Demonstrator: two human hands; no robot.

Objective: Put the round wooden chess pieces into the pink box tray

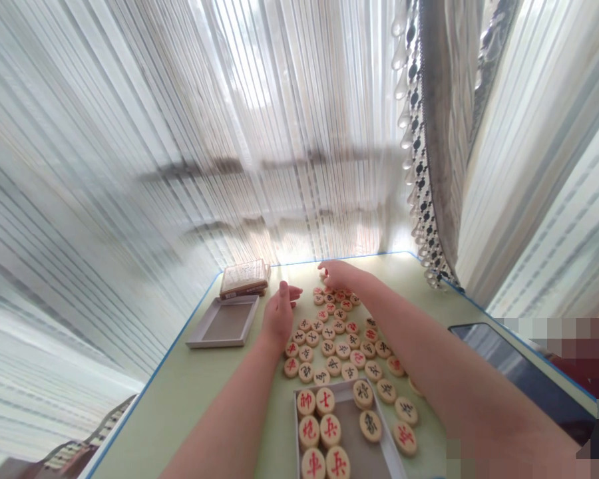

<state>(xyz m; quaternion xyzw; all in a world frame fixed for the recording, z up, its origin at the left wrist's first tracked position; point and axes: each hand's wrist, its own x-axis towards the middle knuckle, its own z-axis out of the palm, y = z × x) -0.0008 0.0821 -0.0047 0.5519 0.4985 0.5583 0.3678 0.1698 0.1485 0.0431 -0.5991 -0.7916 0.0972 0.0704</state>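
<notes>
My left hand (279, 313) is at the left edge of a spread of round wooden Chinese chess pieces (328, 330), fingers apart and nothing held. At the far end of the spread my right hand (335, 273) has its fingers curled round a Chinese chess piece (324, 273), of which only a little pale wood and red shows. Nearest me is a shallow grey box tray (348, 429). Red-marked pieces (309, 432) stand in its left part, in two columns. Two black-marked pieces (370, 426) lie along its right side. My right forearm hides some loose pieces.
A second shallow box (224, 321) lies at the left of the green table (180, 392). Behind it is a stack of boxes or packs (244, 277). A dark flat device (524, 379) lies at the right, beside my right forearm. Striped sheer curtains (259, 166) hang behind the table.
</notes>
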